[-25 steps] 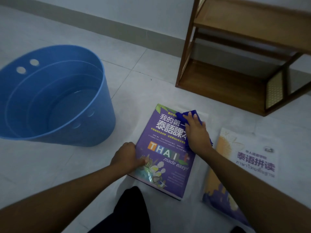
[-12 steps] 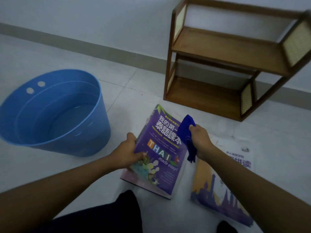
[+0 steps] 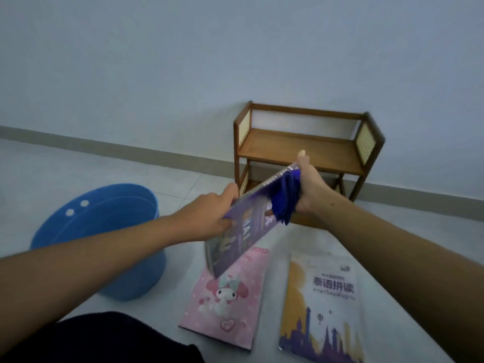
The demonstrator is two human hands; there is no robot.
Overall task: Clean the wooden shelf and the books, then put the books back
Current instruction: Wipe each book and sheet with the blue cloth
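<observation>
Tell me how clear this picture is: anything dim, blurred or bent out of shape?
Head view: dim, bluish, flat light, no hard shadows or glare; the purple book, blue cloth, left hand and right hand are softly motion-smeared; the white book has a legible title; the wooden shelf looks skewed, likely wide-angle distortion.

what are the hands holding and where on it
The left hand grips the purple book by its side edge; the right hand grips its far end, with the blue cloth bunched in the same grip.
</observation>
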